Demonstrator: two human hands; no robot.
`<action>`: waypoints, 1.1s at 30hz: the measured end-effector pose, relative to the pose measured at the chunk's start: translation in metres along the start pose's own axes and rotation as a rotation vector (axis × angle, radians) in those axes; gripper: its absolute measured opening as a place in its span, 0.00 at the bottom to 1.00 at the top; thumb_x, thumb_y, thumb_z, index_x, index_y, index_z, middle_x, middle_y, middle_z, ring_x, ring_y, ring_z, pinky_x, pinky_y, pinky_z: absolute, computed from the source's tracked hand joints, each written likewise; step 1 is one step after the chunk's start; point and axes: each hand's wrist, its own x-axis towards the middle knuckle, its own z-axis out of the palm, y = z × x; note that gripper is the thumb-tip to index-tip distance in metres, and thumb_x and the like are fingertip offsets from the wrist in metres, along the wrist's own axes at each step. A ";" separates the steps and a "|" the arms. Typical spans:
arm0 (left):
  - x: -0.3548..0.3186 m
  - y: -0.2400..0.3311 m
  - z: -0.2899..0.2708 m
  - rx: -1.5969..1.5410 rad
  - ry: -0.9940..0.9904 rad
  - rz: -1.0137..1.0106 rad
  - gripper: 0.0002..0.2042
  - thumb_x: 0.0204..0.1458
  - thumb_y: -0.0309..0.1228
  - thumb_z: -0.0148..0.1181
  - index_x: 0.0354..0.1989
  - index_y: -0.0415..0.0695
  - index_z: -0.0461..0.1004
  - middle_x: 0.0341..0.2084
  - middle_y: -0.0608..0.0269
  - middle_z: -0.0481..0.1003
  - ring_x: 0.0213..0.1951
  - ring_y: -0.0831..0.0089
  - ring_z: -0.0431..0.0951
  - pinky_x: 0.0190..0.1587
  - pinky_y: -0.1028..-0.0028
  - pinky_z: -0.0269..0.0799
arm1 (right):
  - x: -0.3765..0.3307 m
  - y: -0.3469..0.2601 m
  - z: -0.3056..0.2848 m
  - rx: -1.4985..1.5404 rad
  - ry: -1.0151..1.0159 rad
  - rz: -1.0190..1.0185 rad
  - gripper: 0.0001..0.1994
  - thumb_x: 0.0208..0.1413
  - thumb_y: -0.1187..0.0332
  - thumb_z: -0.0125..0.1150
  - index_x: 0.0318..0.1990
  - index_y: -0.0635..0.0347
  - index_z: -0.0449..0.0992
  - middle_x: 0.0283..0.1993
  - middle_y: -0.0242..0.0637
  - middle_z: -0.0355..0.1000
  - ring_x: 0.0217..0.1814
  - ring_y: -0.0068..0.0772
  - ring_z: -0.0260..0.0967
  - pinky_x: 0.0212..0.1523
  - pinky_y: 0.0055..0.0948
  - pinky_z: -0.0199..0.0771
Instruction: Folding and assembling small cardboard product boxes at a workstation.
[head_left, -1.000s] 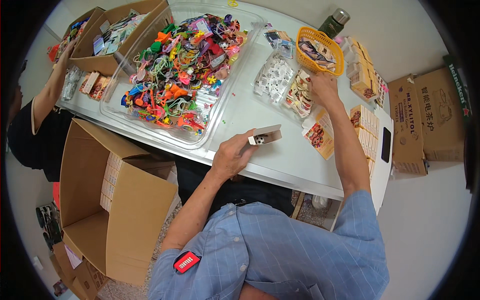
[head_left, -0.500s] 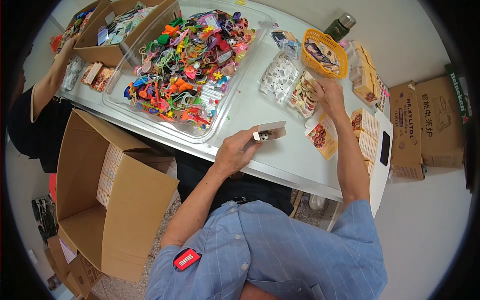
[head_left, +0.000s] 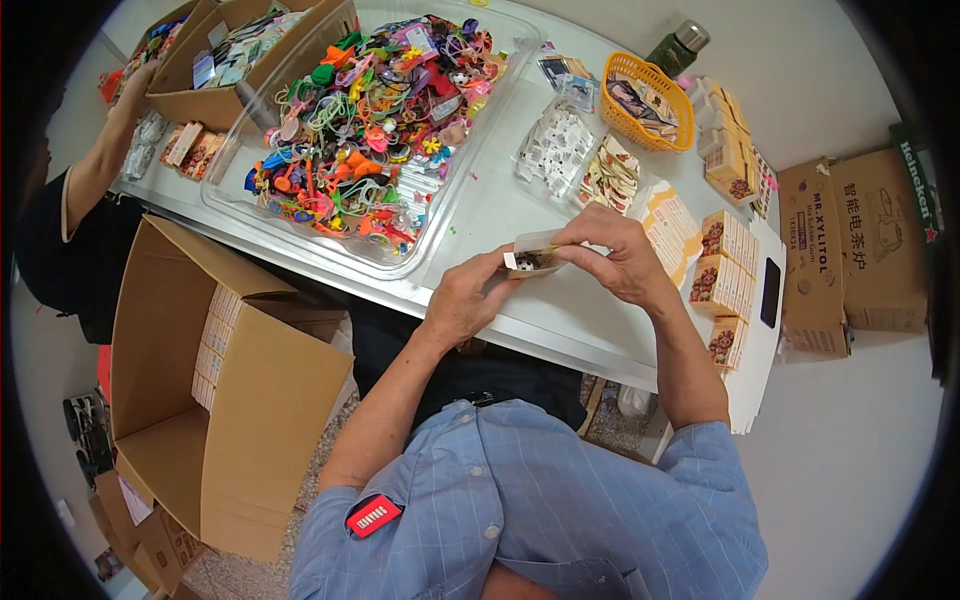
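Observation:
My left hand (head_left: 466,302) is closed around a small white box (head_left: 532,243) with its top flaps standing up, just above the table's near edge. A small black-and-white ball (head_left: 524,263) shows inside its opening. My right hand (head_left: 612,250) is at the box's right side, thumb and fingers pinched together by the opening; what they grip is hidden. Beyond the right hand sit a clear tray of cream-and-red printed pieces (head_left: 610,178) and, to its left, another of small white pieces (head_left: 556,150). A flat orange-and-white printed sheet (head_left: 672,232) lies close to my right wrist.
A big clear bin (head_left: 425,262) of colourful small toys stands left of centre. At the right are stacked small boxes (head_left: 722,262), a phone (head_left: 771,281), a yellow basket (head_left: 645,138) and a green flask (head_left: 677,50). An open carton (head_left: 262,440) stands lower left; another person's arm (head_left: 105,150) reaches beyond.
My right hand has come from the tray of cream-and-red pieces toward me, to the small box. The left hand keeps the box in nearly the same place. The printed sheet has shifted.

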 end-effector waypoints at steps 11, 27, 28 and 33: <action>-0.001 -0.012 0.004 0.014 0.050 0.058 0.26 0.52 0.23 0.68 0.62 0.44 0.73 0.41 0.53 0.82 0.42 0.59 0.84 0.46 0.65 0.79 | 0.002 -0.010 0.001 -0.201 0.044 0.007 0.10 0.52 0.73 0.73 0.42 0.59 0.85 0.44 0.37 0.78 0.47 0.38 0.72 0.50 0.34 0.73; 0.000 -0.004 -0.001 -0.003 0.034 0.051 0.26 0.53 0.23 0.68 0.62 0.42 0.72 0.42 0.51 0.81 0.43 0.58 0.84 0.47 0.65 0.79 | 0.006 -0.008 0.010 -0.300 0.091 -0.156 0.11 0.55 0.66 0.69 0.45 0.53 0.85 0.68 0.42 0.68 0.73 0.52 0.60 0.70 0.49 0.61; 0.001 -0.005 -0.001 -0.001 0.036 0.052 0.26 0.53 0.23 0.68 0.62 0.42 0.72 0.42 0.51 0.81 0.43 0.58 0.84 0.47 0.65 0.79 | 0.008 -0.003 0.001 -0.180 0.203 -0.122 0.11 0.56 0.67 0.68 0.46 0.55 0.85 0.66 0.44 0.69 0.71 0.52 0.63 0.69 0.47 0.63; 0.000 -0.006 -0.001 -0.058 0.013 -0.046 0.21 0.55 0.20 0.66 0.59 0.38 0.75 0.44 0.55 0.83 0.45 0.69 0.83 0.52 0.70 0.78 | 0.050 0.055 -0.038 -0.402 0.363 0.122 0.12 0.55 0.67 0.67 0.44 0.63 0.84 0.54 0.47 0.77 0.60 0.47 0.72 0.62 0.43 0.69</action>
